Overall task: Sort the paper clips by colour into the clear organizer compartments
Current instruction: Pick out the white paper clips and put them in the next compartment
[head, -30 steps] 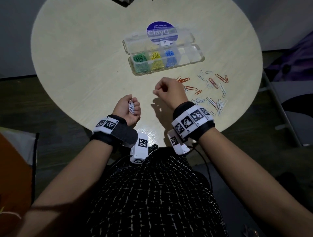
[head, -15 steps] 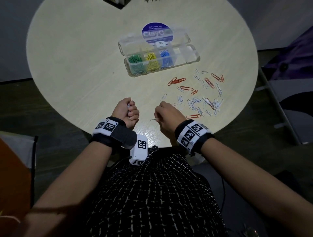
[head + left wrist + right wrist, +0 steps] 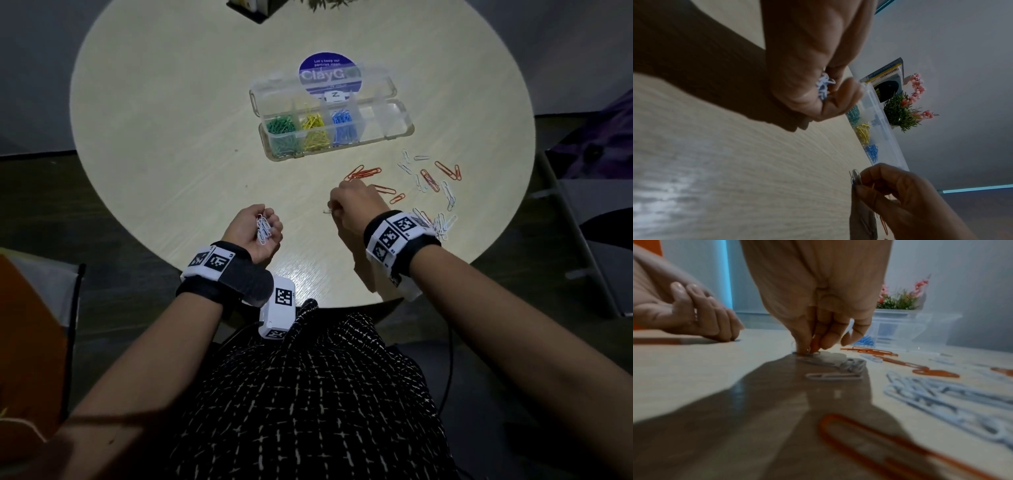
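The clear organizer (image 3: 394, 118) lies open mid-table, with green clips (image 3: 281, 126), yellow clips (image 3: 313, 125) and blue clips (image 3: 342, 121) in three compartments; its two right ones look empty. My left hand (image 3: 255, 228) rests near the front edge, palm up, fingers curled round a bunch of white clips (image 3: 263, 228), also visible in the left wrist view (image 3: 823, 87). To its right, my right hand (image 3: 356, 205) points fingertips (image 3: 803, 345) down at the table and pinches a pale paper clip (image 3: 855, 176). A trace of orange shows between those fingers.
Loose orange clips (image 3: 363, 173) and white clips (image 3: 445, 222) are scattered on the round table (image 3: 171, 154), right of and behind my right hand. A purple round sticker (image 3: 329, 73) lies under the organizer lid. A small plant (image 3: 902, 112) and a book stand at the far edge.
My right hand came down from near the organizer to the table in front of me and closed its fingertips on a clip. The left hand has stayed put with its white clips.
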`<state>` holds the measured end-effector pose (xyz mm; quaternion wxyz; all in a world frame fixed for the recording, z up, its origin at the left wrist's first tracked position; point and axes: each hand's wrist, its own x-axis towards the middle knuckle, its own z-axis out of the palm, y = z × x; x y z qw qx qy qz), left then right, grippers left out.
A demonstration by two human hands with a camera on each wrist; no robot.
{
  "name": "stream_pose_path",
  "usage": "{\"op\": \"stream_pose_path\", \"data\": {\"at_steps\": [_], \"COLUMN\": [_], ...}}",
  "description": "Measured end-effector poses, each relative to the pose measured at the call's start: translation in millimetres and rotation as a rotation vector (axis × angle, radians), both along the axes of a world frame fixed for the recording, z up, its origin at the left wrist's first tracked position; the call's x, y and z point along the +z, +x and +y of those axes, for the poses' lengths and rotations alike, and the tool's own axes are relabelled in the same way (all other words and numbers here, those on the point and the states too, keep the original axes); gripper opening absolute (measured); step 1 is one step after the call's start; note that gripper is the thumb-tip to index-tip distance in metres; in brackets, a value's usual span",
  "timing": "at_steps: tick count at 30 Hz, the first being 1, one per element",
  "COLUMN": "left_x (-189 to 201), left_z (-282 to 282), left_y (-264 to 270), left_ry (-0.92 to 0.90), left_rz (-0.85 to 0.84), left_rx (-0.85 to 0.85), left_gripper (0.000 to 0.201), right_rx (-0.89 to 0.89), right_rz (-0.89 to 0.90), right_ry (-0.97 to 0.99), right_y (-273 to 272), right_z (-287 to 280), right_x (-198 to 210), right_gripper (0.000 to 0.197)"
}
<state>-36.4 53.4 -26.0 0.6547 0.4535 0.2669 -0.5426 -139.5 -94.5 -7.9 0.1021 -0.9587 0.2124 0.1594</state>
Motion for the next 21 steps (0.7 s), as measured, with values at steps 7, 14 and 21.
{"op": "stream_pose_path", "data": {"at_steps": [7, 14, 21], "left_x": [6.2, -12.3, -9.6], "left_z": [-9.1, -21.6, -31.1], "left_y": [-15.2, -16.1, -17.9], "left_ry": [-0.082, -0.26, -0.121], "left_rz": [0.005, 0.147, 0.096], "left_rx": [0.158, 0.156, -0.066], "left_gripper": [0.036, 0.048, 0.071], "right_rx": [-0.129, -0.223, -0.611], "right_rz": [-0.082, -0.379, -0.658], "right_ry": [0.123, 0.426, 0.506], "right_y": [-1.2, 4.8, -10.7], "right_z": [12.0, 64.6, 19.4], "right_x": [8.4, 30.2, 27.6], "right_gripper": [0.017, 0.013, 0.006]}}
